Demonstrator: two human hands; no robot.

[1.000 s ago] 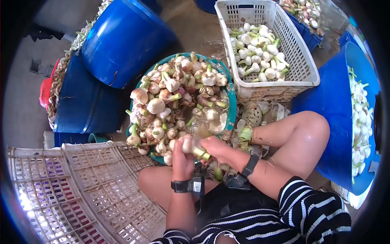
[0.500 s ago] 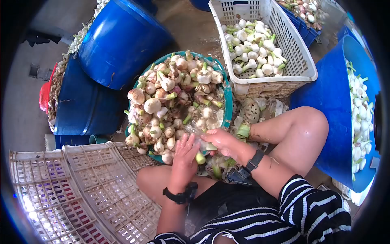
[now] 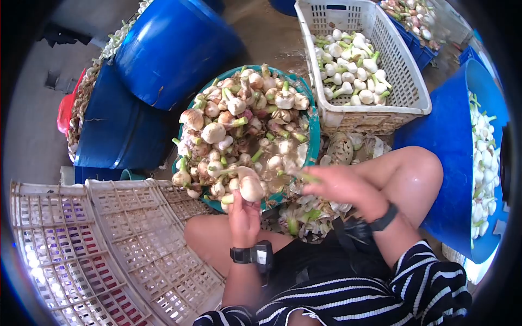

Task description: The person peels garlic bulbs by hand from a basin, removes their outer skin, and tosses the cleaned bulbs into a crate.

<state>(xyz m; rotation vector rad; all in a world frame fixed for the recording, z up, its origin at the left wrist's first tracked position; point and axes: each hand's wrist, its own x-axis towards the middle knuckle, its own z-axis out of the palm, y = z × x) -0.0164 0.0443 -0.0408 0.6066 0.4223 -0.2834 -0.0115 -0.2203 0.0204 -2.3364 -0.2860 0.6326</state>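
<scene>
My left hand (image 3: 244,220) is closed around a pale garlic bulb (image 3: 250,187), which it lifts at the near edge of a teal basin (image 3: 315,133). That basin holds water and a heap of unpeeled garlic (image 3: 213,133) with cut green stems. To the right, my right hand (image 3: 342,186) is blurred, its fingers pinched together by the basin's rim. A smeared greenish piece (image 3: 310,177) sticks out from those fingers; its kind is unclear. Below that hand lies a pile of garlic husks and leaf scraps (image 3: 310,214).
A white crate (image 3: 375,110) of clean garlic stands beyond the basin. At right is a blue tub (image 3: 429,141) with more white garlic. Large blue barrels (image 3: 176,54) crowd the left back. Slatted white crates (image 3: 136,233) lie at my left, beside my knee.
My hands have moved apart. The left now holds a garlic bulb upright at the basin's edge, while the right has swung to the right, over the scraps. The view has shifted slightly.
</scene>
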